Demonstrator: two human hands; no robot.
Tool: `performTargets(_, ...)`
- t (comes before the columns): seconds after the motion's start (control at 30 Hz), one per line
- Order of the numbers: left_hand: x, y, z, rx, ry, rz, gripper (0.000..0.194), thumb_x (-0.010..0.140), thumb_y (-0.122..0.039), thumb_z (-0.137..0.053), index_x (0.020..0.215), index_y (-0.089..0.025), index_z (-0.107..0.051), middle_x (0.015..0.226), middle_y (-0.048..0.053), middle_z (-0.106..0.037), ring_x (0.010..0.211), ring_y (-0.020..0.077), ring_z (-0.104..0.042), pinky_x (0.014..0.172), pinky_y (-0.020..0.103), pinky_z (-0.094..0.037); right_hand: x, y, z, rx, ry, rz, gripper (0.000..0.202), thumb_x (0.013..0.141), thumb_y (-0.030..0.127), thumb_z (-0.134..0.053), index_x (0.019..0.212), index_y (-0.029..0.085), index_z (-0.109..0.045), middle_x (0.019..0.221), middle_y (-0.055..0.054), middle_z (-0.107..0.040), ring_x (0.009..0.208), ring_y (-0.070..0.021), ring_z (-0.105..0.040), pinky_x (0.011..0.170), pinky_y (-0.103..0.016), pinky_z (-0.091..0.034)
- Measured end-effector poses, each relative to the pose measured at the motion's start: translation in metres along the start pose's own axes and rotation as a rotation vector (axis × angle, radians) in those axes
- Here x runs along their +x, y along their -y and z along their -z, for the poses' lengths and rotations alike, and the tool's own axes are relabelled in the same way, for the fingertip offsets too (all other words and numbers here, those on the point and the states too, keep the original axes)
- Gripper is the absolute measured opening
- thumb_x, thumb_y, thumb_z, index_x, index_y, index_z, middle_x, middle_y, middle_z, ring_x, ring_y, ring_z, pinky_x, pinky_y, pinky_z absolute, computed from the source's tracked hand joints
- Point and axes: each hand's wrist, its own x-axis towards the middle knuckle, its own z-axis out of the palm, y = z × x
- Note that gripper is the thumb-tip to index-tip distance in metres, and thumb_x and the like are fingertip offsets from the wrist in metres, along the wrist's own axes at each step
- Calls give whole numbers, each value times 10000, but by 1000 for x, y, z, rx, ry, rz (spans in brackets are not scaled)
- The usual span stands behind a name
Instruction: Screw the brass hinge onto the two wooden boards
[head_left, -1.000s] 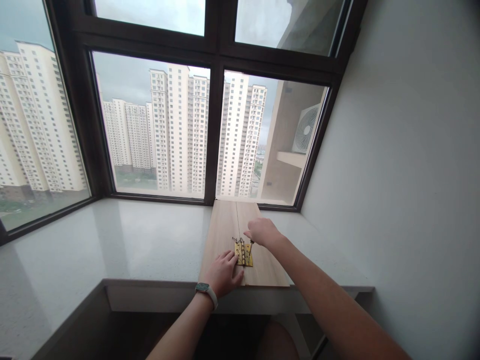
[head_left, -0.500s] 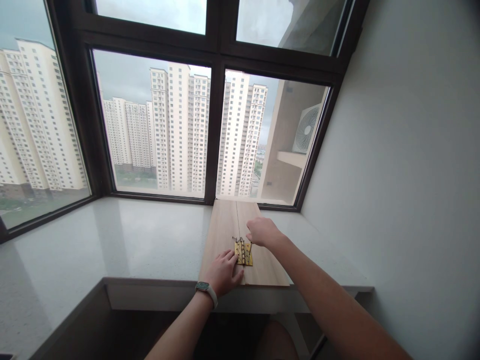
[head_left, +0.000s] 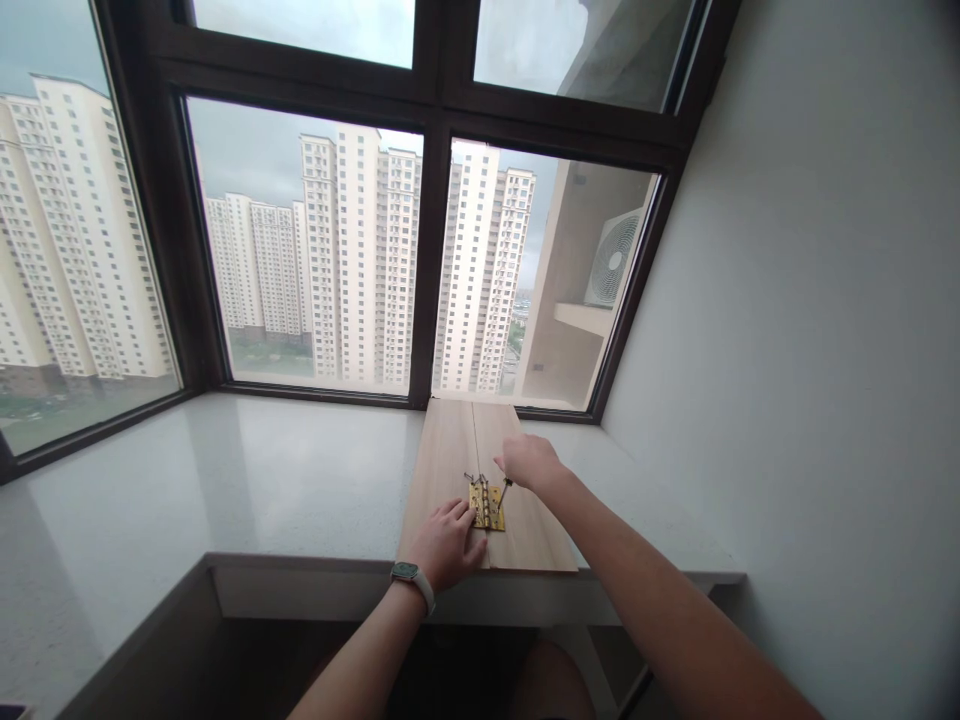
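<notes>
A brass hinge (head_left: 487, 508) lies opened flat across the seam between two light wooden boards (head_left: 444, 450). My left hand (head_left: 448, 545) rests on the left board with its fingers spread, and its fingertips touch the hinge's left edge. My right hand (head_left: 531, 462) is closed around a screwdriver (head_left: 506, 490), whose handle is mostly hidden in the fist. The thin shaft slants down to the hinge's right leaf. Several small screws (head_left: 472, 478) are at the hinge's far edge; whether they lie loose or touch it I cannot tell.
The boards sit on a pale window sill (head_left: 315, 480), their near ends at its front edge. Dark window frames (head_left: 431, 260) rise behind, and a white wall (head_left: 810, 330) stands at the right. A watch (head_left: 409, 573) is on my left wrist.
My right hand has shifted slightly right, and the screwdriver shaft now leans more and shows more clearly. My left hand and the hinge have stayed in place.
</notes>
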Motion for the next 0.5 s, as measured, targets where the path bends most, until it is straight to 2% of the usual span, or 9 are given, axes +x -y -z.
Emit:
performTargets(0.17, 0, 1, 1, -4, -2, 1, 425, 903, -439, -550, 1275, -236, -583, 1318, 95, -608, 1292, 301, -489, 1100, 459, -406, -5, -2, 5, -32, -11, 117, 362, 891, 476, -554, 986, 177, -734, 1018, -142, -740, 950, -256, -691, 785, -319, -491)
performTargets(0.5, 1, 0, -1, -5, -3, 8, 428, 900, -444, -554, 1276, -243, -585, 1320, 93, -606, 1296, 300, -487, 1102, 460, -402, -7, 5, 10, -36, 2, 141, 320, 884, 449, -572, 1026, 198, -710, 1052, -135, -725, 993, -254, -676, 824, -338, -479)
